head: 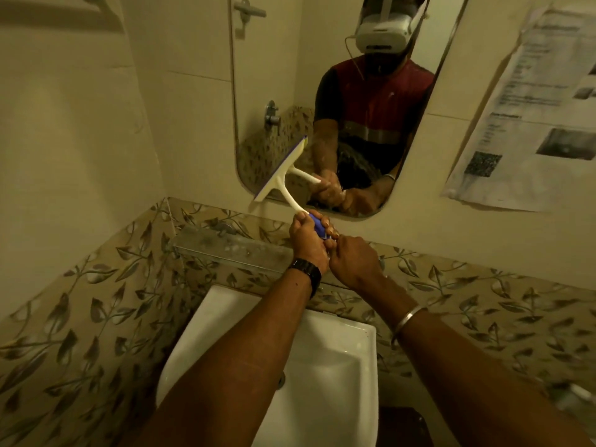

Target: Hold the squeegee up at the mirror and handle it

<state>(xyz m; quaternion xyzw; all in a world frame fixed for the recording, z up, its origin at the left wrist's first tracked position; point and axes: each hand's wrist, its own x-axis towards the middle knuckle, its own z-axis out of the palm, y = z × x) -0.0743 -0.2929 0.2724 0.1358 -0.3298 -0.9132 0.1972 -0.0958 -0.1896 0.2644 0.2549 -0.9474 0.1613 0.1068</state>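
Here, left hand (304, 238) curls round the blue handle end of a white squeegee (280, 175), grip closed tight on it. The squeegee's blade lies tilted against the lower left edge of the wall mirror (274, 75). Right hand (351, 258) sits just beside the left, touching it, fingers curled in toward the handle's end; whether it actually clasps the handle, cannot tell. Black watch (306, 271) on left wrist, metal bangle (408, 321) on right forearm. Below the arms: white sink (348, 366). A glass shelf (232, 246) runs along leaf-patterned tiles (96, 317). Printed paper sheet (529, 117) hangs on the wall, right of the mirror.
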